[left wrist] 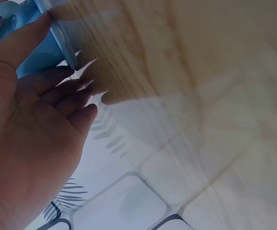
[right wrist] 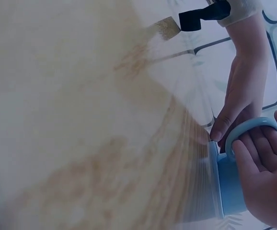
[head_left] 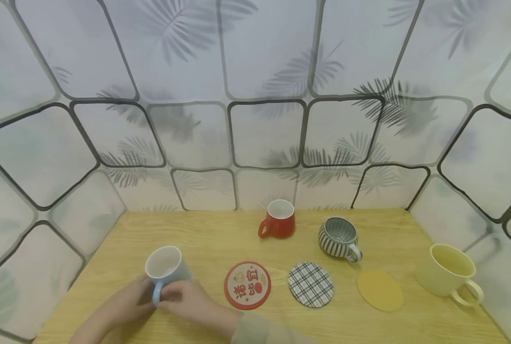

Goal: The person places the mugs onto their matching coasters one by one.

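Note:
A light blue mug (head_left: 167, 265) with a white inside stands upright at the left of the table. My right hand (head_left: 190, 301) holds it from the near right, with the fingers at its handle (right wrist: 253, 123). From the left, my left hand (head_left: 130, 302) grips the mug low down. In the left wrist view its thumb and fingertips lie at either side of the base. A thin light blue disc edge (right wrist: 216, 179) shows at the foot of the mug.
To the right lie a red-rimmed round coaster (head_left: 247, 285), a checked coaster (head_left: 310, 284) and a yellow coaster (head_left: 380, 290). A red mug (head_left: 280, 224), a striped cup (head_left: 338, 239) and a yellow mug (head_left: 446, 272) stand behind and beside them. Patterned cloth walls (head_left: 264, 134) enclose the table.

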Available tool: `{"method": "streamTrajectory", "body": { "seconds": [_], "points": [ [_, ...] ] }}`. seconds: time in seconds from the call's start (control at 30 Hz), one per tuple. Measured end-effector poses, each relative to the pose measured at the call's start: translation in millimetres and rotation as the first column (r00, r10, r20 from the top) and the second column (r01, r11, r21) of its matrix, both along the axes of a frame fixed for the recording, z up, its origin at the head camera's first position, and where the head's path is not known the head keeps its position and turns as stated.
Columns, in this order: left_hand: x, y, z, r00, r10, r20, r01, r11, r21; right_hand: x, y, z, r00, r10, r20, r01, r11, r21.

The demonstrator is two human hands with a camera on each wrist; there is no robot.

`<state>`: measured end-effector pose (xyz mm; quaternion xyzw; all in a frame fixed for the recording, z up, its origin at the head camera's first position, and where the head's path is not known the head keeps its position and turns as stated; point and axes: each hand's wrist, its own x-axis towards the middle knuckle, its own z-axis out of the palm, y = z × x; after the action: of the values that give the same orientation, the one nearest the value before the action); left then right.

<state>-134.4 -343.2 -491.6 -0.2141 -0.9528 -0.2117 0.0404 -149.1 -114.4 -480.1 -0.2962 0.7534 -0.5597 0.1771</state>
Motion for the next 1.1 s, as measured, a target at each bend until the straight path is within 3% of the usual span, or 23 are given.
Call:
{"method": "streamTrajectory", "body": {
  "seconds": [0.23,0.47,0.63,0.83,1.1],
  "points": [
    [3.1,4,8.4,0.998,0.027,0.050,-0.026,1.000,-0.018,-3.5,8,0.8,0.999,0.045,-0.007,-0.045,0.999,-0.010],
    [4.4,1,11.8,0.999,0.038,0.025,-0.037,0.999,-0.009,-10.0,18,7.7,0.998,0.064,0.029,-0.063,0.998,-0.023],
    [6.2,-2,13.1,0.999,0.039,-0.026,-0.039,0.999,-0.003,-15.6,25,12.2,1.000,0.027,0.010,-0.027,0.999,-0.022],
    [10.2,-8,17.1,0.998,0.052,-0.033,-0.053,0.999,-0.010,-24.9,34,14.9,0.999,0.005,0.050,-0.003,0.999,-0.054],
    [16.8,-14,27.6,0.988,0.151,0.004,-0.151,0.988,-0.042,-35.6,47,20.0,0.992,-0.009,0.124,0.022,0.995,-0.099]
  ]
}}
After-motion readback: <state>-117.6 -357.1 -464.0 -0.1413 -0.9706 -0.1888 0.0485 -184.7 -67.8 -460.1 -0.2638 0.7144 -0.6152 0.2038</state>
